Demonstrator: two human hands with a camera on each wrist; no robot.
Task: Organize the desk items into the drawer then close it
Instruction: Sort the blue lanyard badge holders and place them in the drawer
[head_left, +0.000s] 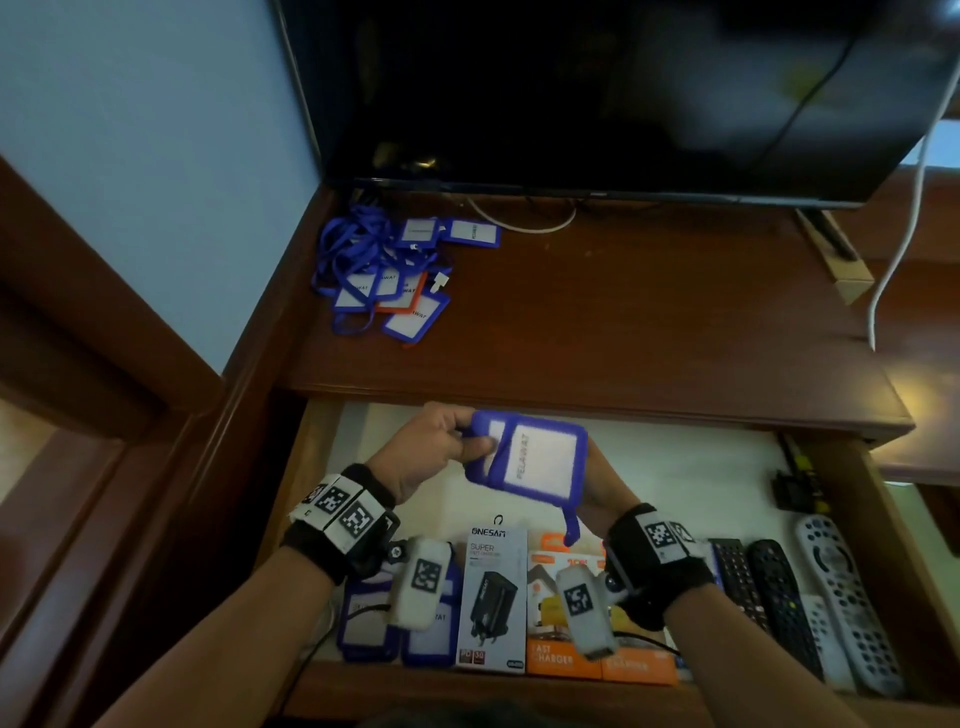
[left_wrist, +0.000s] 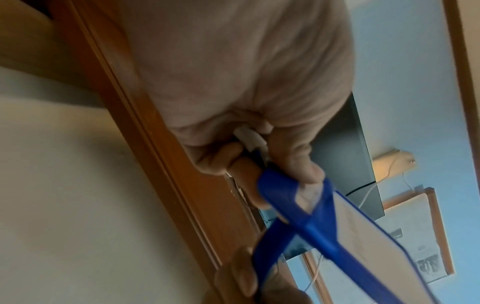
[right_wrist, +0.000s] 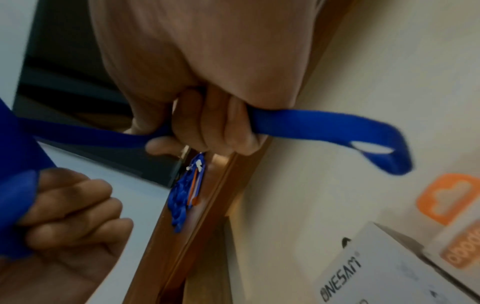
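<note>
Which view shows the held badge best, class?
The head view: the badge faces the camera, label readable. The left wrist view shows it edge-on; the right wrist view shows only its lanyard.

I hold one badge (head_left: 530, 457). Two more badges (head_left: 363, 623) lie at 7 o'clock in the one drawer (head_left: 701, 467), with three charger boxes (head_left: 491, 597) at 6, one white and two orange, and four remotes (head_left: 779, 597) at 4. The pile (head_left: 384, 270) at 11 holds at least six badges, one orange; it is too tangled for an exact count.
</note>
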